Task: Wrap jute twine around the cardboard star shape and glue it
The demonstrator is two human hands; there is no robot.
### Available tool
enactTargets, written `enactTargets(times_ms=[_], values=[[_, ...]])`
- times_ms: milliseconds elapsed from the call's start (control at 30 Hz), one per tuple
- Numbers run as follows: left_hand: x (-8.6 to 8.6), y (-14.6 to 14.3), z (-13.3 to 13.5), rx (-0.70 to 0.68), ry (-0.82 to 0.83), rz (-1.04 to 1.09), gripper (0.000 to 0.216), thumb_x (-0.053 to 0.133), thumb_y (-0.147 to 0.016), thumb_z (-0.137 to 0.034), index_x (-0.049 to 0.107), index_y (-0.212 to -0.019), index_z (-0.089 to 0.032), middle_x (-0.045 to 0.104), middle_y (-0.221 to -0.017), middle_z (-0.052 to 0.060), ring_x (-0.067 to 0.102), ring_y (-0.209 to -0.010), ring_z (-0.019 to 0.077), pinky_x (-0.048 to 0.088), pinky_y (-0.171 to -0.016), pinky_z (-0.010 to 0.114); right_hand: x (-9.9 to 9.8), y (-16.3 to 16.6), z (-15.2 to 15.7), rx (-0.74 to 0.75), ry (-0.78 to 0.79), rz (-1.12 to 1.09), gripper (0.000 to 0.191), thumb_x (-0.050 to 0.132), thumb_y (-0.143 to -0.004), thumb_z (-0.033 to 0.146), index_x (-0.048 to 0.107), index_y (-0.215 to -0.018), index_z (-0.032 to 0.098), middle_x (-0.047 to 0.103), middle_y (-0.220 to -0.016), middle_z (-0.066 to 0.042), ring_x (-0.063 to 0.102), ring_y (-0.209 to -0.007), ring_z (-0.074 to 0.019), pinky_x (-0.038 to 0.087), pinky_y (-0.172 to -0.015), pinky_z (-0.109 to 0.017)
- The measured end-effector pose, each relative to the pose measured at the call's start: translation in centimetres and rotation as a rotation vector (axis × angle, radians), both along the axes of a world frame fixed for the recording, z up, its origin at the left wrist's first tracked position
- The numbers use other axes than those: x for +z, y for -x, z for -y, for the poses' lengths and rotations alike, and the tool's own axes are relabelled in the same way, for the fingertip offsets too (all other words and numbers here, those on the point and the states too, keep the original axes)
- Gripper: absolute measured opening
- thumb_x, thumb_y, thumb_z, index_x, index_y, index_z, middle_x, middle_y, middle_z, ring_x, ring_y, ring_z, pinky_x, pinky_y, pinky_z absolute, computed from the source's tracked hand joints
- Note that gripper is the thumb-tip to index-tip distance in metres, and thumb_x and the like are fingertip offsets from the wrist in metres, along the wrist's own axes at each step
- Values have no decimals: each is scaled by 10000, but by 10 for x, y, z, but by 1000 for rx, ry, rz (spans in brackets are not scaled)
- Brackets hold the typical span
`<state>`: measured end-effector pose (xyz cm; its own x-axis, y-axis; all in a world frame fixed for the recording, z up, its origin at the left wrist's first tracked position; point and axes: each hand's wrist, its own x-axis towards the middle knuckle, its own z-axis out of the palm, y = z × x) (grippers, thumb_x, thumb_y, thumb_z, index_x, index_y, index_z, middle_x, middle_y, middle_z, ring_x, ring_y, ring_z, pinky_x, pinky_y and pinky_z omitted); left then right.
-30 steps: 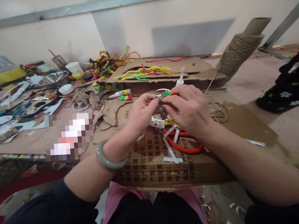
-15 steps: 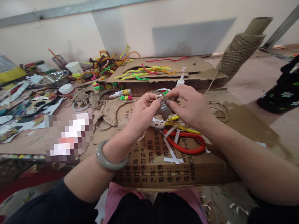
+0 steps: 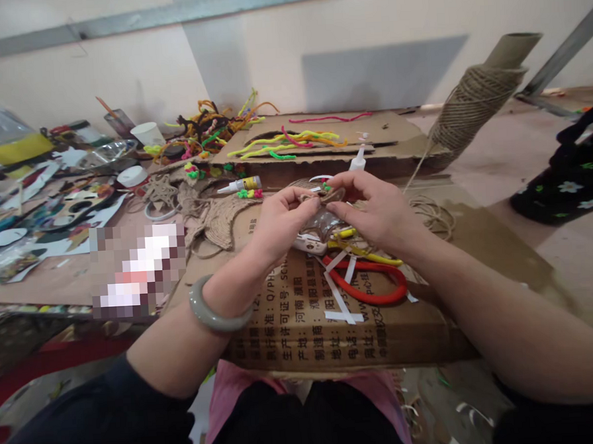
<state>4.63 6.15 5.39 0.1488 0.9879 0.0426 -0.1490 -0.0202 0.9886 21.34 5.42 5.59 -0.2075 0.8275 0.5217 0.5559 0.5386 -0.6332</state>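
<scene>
Between my two hands is a small brown piece of jute twine work (image 3: 329,196), partly hidden by my fingers. My left hand (image 3: 286,222) pinches its left side with thumb and forefinger. The fingers of my right hand (image 3: 372,208) are closed on its right side. Below them lie clear plastic wrap (image 3: 322,222), scissors with red handles (image 3: 372,291), and a yellow-handled tool (image 3: 372,252). White paper strips (image 3: 345,317) are scattered over the scissors. Just behind my right hand stands a white-tipped glue bottle (image 3: 357,160).
A large spool of jute twine (image 3: 479,110) stands at the right, its strand running to loose twine loops (image 3: 433,218). Woven jute pieces (image 3: 221,222) and a small glue bottle (image 3: 245,184) lie left. Colourful pipe cleaners (image 3: 287,141) rest on cardboard behind.
The right fingers have shifted slightly along the jute piece, and more of it shows between the hands. The scissors and yellow-handled tool have moved very slightly.
</scene>
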Motion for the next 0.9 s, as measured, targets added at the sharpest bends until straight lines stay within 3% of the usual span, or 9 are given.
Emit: enactTargets(times_ms=[133, 400, 533, 667, 900], values=[[3, 1, -1, 37, -23, 6, 111, 710, -694, -192, 607, -712, -154, 556, -592, -48, 452, -517, 50, 345, -512, 188, -1, -2, -1, 16, 38, -28, 350, 636, -769, 205, 635, -1115, 156, 705, -937, -52, 643, -777, -160, 524, -755, -341], [-1, 4, -5, -20, -77, -155, 57, 686, -680, -159, 641, -714, -152, 584, -619, -27, 463, -531, 56, 357, -516, 196, 1, -6, -3, -38, 34, 43, 233, 618, -779, 197, 711, -991, 169, 744, -894, -52, 628, -694, -143, 506, -658, -295], [-3, 7, -6, -152, -31, -210, 118, 713, -682, -234, 690, -752, -142, 638, -669, -2, 509, -567, 71, 387, -540, 206, 3, -7, -3, 40, 35, 149, 211, 596, -796, 191, 738, -951, 190, 754, -873, -38, 644, -716, -148, 489, -655, -274], [-4, 9, -6, -257, 12, -265, 109, 692, -678, -202, 713, -757, -131, 641, -656, -1, 502, -562, 71, 370, -537, 206, 4, -7, -3, 109, 66, 206, 224, 587, -800, 168, 746, -955, 200, 757, -867, -28, 649, -726, -145, 479, -661, -261], [1, 7, -5, -109, 29, -203, 67, 704, -672, -191, 659, -669, -142, 609, -611, -8, 491, -528, 71, 372, -514, 209, 2, -12, -8, 77, 129, 145, 275, 619, -834, 285, 711, -1068, 173, 738, -806, -26, 631, -687, -146, 472, -647, -276]])
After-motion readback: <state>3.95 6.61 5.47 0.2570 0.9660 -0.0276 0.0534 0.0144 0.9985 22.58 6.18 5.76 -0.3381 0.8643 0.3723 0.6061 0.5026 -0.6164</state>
